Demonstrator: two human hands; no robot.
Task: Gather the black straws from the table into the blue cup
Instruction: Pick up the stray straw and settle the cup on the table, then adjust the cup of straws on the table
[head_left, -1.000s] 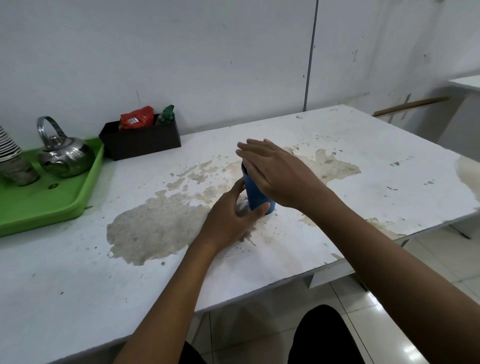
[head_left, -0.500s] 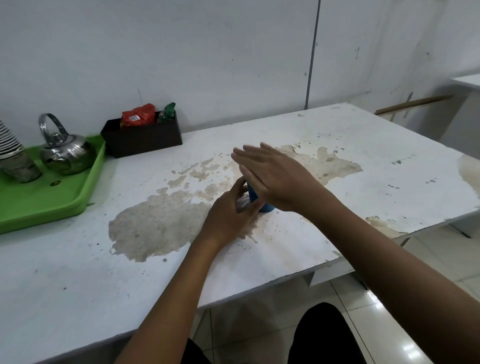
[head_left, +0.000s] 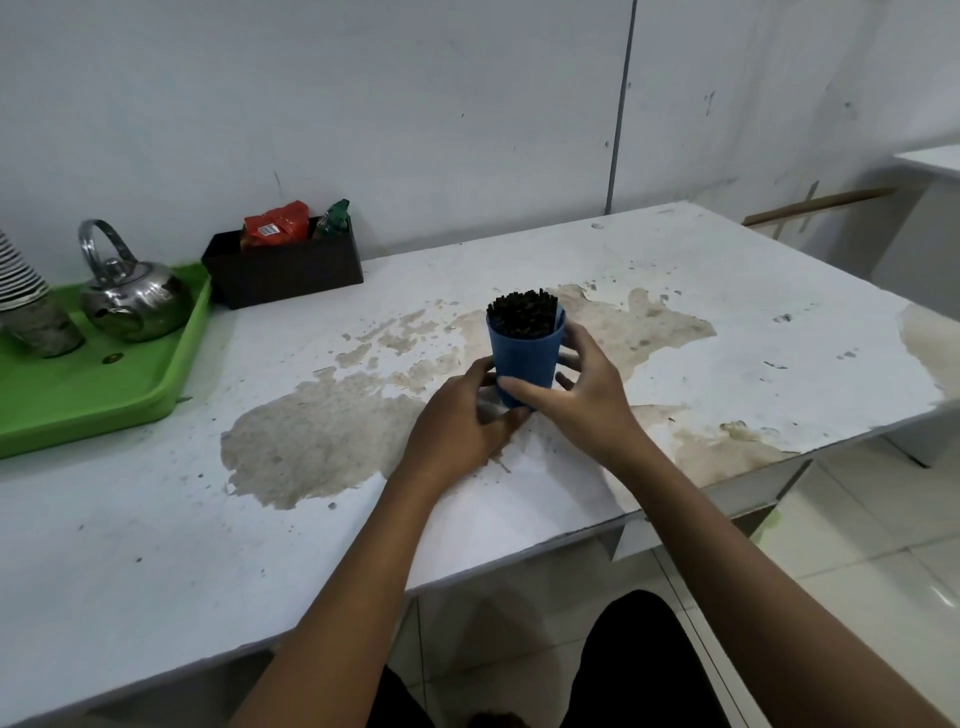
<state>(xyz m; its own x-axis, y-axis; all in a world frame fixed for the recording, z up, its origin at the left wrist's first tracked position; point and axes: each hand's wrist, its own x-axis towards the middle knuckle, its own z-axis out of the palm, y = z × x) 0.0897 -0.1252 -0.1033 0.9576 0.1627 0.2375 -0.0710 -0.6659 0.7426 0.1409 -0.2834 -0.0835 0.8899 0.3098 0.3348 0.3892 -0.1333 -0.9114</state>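
Nearest, the left hand (head_left: 462, 415) and right hand (head_left: 582, 389) wrap their fingers around the base of the blue cup (head_left: 524, 358), one on each side. The cup stands upright on the table (head_left: 727, 291), black straws (head_left: 524, 312) packed vertically inside.

One blue cup (head_left: 524, 358), one kettle (head_left: 136, 301), two hands.

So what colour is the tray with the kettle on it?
Bright green: the tray, seen in the head view.
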